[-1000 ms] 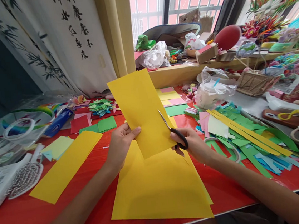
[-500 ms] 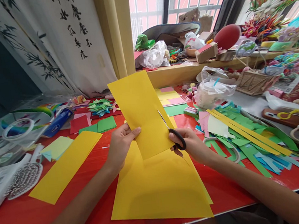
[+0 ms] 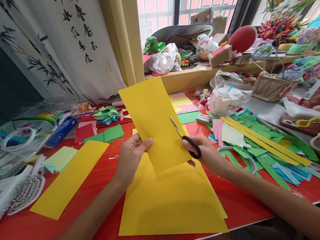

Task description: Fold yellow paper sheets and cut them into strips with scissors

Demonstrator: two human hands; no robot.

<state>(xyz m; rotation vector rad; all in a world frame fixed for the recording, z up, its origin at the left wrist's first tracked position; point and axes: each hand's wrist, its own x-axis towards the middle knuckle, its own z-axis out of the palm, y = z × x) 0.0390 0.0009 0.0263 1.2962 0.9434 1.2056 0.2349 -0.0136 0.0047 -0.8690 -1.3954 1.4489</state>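
Observation:
My left hand (image 3: 131,156) pinches the lower left edge of a yellow paper sheet (image 3: 154,120), holding it upright above the red table (image 3: 23,235). My right hand (image 3: 207,153) grips black-handled scissors (image 3: 187,140), whose blades point up along the sheet's right side. Beneath both hands lies a stack of large yellow sheets (image 3: 169,200). A long yellow strip (image 3: 71,176) rests flat to the left.
Green, blue and yellow paper offcuts (image 3: 261,147) pile up at the right. Small green and red squares (image 3: 100,134), a tape roll (image 3: 14,138) and a hairbrush (image 3: 24,193) lie at the left. A cluttered window ledge (image 3: 201,75) and a wicker basket (image 3: 272,88) stand behind.
The held sheet and both hands have shifted slightly to the right and down. The scissors stay along the sheet's right side.

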